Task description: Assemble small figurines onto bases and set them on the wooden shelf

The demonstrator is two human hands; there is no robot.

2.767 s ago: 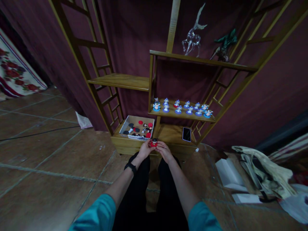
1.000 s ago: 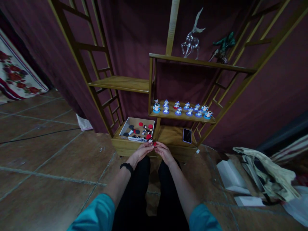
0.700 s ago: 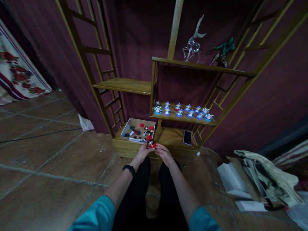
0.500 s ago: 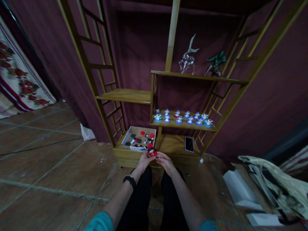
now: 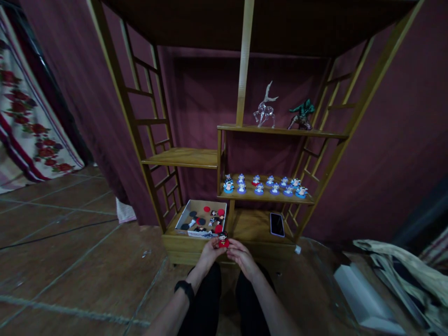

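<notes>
Between my two hands, just in front of the box, is a small figurine (image 5: 223, 240) with black hair and red clothing on a red round base. My left hand (image 5: 209, 255) grips it from the left, with a dark band on the wrist. From the other side, the fingers of my right hand (image 5: 241, 257) close against the base's right edge. The open cardboard box (image 5: 180, 225) behind them holds several loose red and black discs and dark-haired figurines lying down. On the shelf (image 5: 245, 194) to the right stand two rows of small figurines, mostly blue and white, one with a red base.
A phone (image 5: 277, 225) lies on the lower board at the right. Higher up stand a clear deer figure (image 5: 264, 113) and a green-and-brown statue (image 5: 302, 115). A bare left shelf (image 5: 182, 157) juts out above the box. White boxes (image 5: 366, 298) lie on the floor at right.
The view has tilted up, so the cabinet and my hands appear lower. Both hands stay at the figurine in front of the box.
</notes>
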